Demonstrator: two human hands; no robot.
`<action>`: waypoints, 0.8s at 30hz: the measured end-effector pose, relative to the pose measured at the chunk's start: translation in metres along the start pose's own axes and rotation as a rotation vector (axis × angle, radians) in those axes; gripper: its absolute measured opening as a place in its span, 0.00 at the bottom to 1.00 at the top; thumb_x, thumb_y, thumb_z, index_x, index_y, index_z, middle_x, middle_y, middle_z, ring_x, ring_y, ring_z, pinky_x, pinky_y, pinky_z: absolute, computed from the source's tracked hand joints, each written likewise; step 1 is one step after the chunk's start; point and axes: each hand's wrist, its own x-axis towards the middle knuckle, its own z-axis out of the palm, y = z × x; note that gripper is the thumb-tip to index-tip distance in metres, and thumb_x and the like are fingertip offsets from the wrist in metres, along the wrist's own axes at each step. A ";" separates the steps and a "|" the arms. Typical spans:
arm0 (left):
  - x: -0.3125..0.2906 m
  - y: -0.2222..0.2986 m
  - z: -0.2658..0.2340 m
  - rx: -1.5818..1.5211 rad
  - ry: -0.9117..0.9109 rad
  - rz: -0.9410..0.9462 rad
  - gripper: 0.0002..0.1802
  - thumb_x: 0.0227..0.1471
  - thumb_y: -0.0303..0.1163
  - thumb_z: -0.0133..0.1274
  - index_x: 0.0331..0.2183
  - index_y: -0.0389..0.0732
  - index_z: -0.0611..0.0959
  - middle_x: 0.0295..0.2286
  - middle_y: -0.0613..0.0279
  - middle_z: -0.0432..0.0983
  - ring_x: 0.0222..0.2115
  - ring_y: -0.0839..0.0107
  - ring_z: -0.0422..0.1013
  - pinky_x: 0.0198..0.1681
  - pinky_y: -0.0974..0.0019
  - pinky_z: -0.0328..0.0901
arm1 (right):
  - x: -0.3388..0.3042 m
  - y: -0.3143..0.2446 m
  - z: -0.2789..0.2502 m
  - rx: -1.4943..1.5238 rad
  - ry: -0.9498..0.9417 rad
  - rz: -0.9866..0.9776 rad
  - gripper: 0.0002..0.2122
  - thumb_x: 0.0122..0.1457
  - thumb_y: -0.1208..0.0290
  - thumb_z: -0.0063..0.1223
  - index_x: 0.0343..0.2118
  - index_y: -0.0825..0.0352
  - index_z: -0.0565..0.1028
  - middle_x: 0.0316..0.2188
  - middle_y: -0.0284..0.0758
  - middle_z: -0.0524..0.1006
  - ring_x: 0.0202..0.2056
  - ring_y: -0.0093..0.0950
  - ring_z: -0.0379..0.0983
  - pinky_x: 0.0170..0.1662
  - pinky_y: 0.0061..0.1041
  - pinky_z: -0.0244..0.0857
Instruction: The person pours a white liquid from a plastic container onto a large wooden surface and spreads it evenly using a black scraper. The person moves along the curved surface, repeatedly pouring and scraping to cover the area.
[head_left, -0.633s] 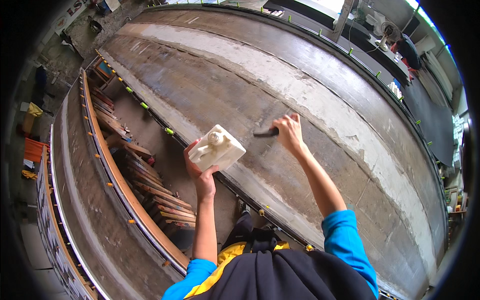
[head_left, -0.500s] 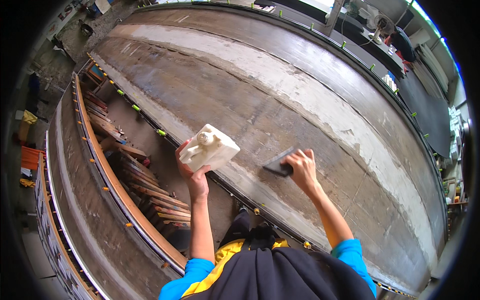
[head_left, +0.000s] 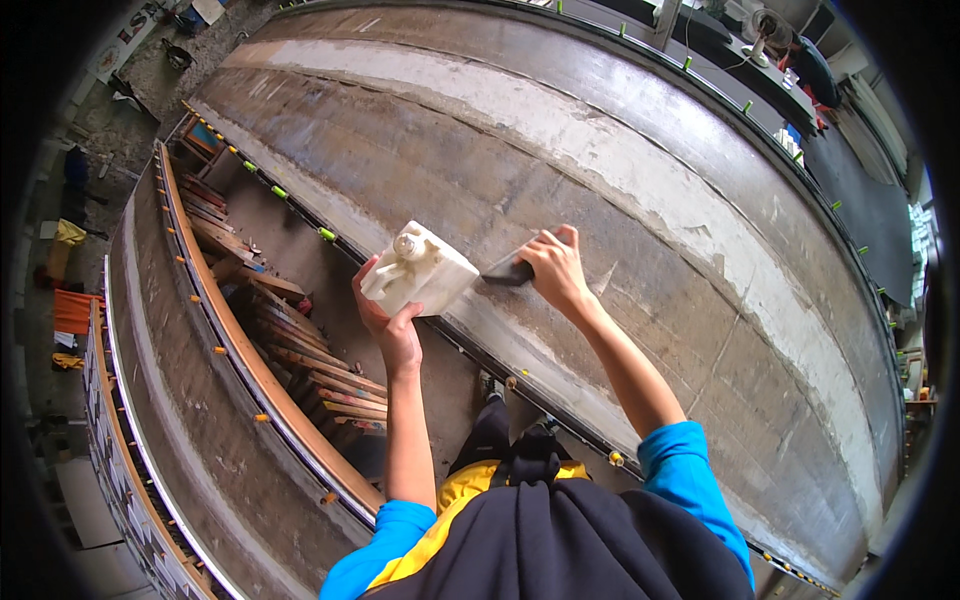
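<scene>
The left grip (head_left: pixel 394 332) is clamped on a white jug (head_left: pixel 428 275), its thumb on the near side. The right grip (head_left: pixel 554 268) is curled tight around a dark scraper (head_left: pixel 508 271), which points left to just beside the jug; touching or apart, I cannot tell. The surface (head_left: pixel 640 300) spreads below the right grip.
</scene>
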 end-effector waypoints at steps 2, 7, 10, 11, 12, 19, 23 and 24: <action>-0.008 0.000 -0.005 0.004 0.023 0.011 0.40 0.21 0.14 0.45 0.46 0.40 0.64 0.43 0.60 0.62 0.48 0.65 0.58 0.55 0.63 0.51 | -0.044 -0.005 -0.020 0.024 -0.115 0.027 0.07 0.38 0.77 0.53 0.23 0.58 0.74 0.24 0.25 0.76 0.36 0.23 0.68 0.48 0.36 0.48; -0.026 0.004 0.003 -0.029 0.031 0.009 0.40 0.21 0.13 0.45 0.47 0.41 0.64 0.43 0.61 0.62 0.47 0.66 0.59 0.54 0.64 0.52 | -0.136 -0.002 -0.086 0.028 -0.200 0.038 0.09 0.36 0.77 0.55 0.23 0.57 0.75 0.25 0.24 0.76 0.36 0.22 0.68 0.47 0.33 0.48; -0.032 0.005 0.012 -0.031 -0.003 0.014 0.40 0.21 0.13 0.45 0.47 0.41 0.64 0.42 0.61 0.62 0.47 0.66 0.59 0.54 0.65 0.52 | -0.124 -0.002 -0.090 -0.003 -0.222 0.045 0.07 0.36 0.77 0.54 0.21 0.58 0.74 0.24 0.24 0.75 0.36 0.22 0.67 0.47 0.32 0.48; -0.033 0.005 0.015 -0.025 -0.016 0.019 0.40 0.22 0.13 0.45 0.46 0.41 0.65 0.42 0.61 0.62 0.47 0.66 0.59 0.53 0.65 0.52 | -0.107 -0.004 -0.087 -0.033 -0.179 0.032 0.06 0.36 0.77 0.54 0.20 0.59 0.74 0.23 0.25 0.75 0.36 0.23 0.67 0.47 0.32 0.49; -0.036 0.006 0.017 -0.014 -0.021 0.024 0.40 0.22 0.13 0.45 0.46 0.41 0.65 0.42 0.61 0.62 0.47 0.66 0.59 0.53 0.65 0.53 | -0.092 -0.006 -0.083 -0.056 -0.140 0.014 0.05 0.37 0.78 0.53 0.19 0.59 0.74 0.23 0.25 0.74 0.36 0.23 0.67 0.47 0.32 0.49; -0.049 0.012 0.023 -0.001 0.006 0.036 0.40 0.21 0.13 0.45 0.46 0.41 0.65 0.41 0.61 0.63 0.46 0.67 0.60 0.53 0.66 0.53 | -0.113 -0.010 -0.070 -0.031 -0.076 0.049 0.05 0.35 0.76 0.54 0.19 0.60 0.72 0.21 0.26 0.72 0.34 0.24 0.66 0.45 0.31 0.51; -0.052 0.015 0.018 -0.011 0.048 0.046 0.40 0.20 0.14 0.45 0.46 0.41 0.65 0.41 0.61 0.63 0.45 0.66 0.60 0.53 0.65 0.53 | -0.125 0.008 -0.093 0.025 -0.177 0.028 0.06 0.34 0.77 0.57 0.18 0.60 0.73 0.22 0.26 0.74 0.32 0.24 0.66 0.44 0.30 0.50; -0.050 0.016 0.021 -0.018 0.054 0.045 0.40 0.20 0.14 0.45 0.46 0.41 0.65 0.41 0.61 0.63 0.46 0.66 0.60 0.53 0.65 0.53 | -0.111 0.016 -0.096 0.013 -0.204 0.027 0.06 0.34 0.78 0.57 0.18 0.60 0.73 0.21 0.26 0.74 0.32 0.24 0.66 0.44 0.30 0.50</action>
